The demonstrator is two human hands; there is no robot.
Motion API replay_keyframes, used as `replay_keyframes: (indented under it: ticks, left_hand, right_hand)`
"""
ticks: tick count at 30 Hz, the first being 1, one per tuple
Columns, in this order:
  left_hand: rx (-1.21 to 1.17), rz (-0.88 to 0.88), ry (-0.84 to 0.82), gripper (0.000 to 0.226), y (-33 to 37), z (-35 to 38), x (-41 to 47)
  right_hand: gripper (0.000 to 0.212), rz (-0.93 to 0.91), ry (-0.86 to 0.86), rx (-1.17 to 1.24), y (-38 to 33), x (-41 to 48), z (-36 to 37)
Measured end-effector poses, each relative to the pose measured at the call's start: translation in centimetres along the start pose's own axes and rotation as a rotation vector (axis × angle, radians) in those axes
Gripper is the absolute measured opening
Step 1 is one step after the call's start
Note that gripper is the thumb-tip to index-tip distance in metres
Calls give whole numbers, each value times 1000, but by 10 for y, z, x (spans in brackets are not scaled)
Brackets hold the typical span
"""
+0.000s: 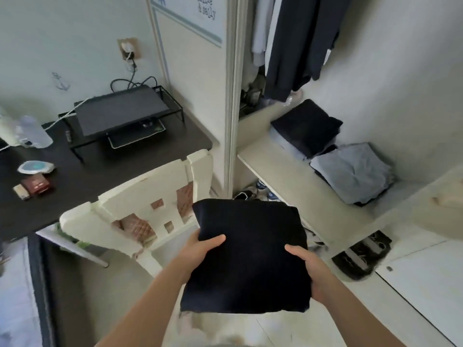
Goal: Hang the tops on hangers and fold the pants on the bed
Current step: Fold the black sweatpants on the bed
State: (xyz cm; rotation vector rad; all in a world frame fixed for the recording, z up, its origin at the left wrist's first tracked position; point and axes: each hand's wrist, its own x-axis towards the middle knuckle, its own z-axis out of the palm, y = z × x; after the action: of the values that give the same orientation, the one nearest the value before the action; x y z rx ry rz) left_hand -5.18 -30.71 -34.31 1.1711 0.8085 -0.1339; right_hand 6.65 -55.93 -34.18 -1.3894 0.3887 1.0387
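A folded black garment (250,256), flat and square, is held in the air in front of me above the floor. My left hand (204,247) grips its left edge with the thumb on top. My right hand (307,265) grips its right edge the same way. Ahead on the right is an open wardrobe with a pale shelf (295,186). On that shelf lie a dark folded stack (307,127) and a grey-blue folded stack (353,170). Dark tops (298,43) hang above them.
A white chair (147,209) stands to the left of the garment, pushed against a dark desk (107,169) with a monitor stand and small items. Shoes (360,254) lie on the floor under the shelf. The wardrobe's door frame (231,96) rises in the middle.
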Motion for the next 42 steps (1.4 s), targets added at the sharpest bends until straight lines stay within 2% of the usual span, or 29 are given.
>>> replay_keyframes:
  ticks: [6, 11, 14, 18, 26, 29, 33, 42]
  left_hand:
    - [150, 48, -131, 43, 65, 48, 98]
    - [268, 48, -238, 54, 122, 86, 188]
    - [350, 51, -303, 68, 156, 114, 244]
    - [433, 60, -366, 51, 194, 155, 314]
    - [620, 147, -552, 48, 255, 240, 419]
    - [696, 211, -572, 59, 265, 271, 459]
    - [768, 311, -539, 60, 275, 310, 502]
    - [830, 536, -392, 34, 304, 373, 598]
  right_hand:
    - [38, -126, 134, 185, -48, 32, -27]
    - [36, -216, 247, 315, -99, 77, -36]
    - [43, -249, 274, 421, -127, 106, -41]
    - [43, -282, 351, 549, -162, 143, -50]
    - [41, -329, 532, 696, -232, 205, -78]
    - [37, -350, 577, 719, -255, 229, -96]
    - [39, -401, 604, 719, -283, 259, -122]
    - [38, -473, 539, 763, -352, 341, -177]
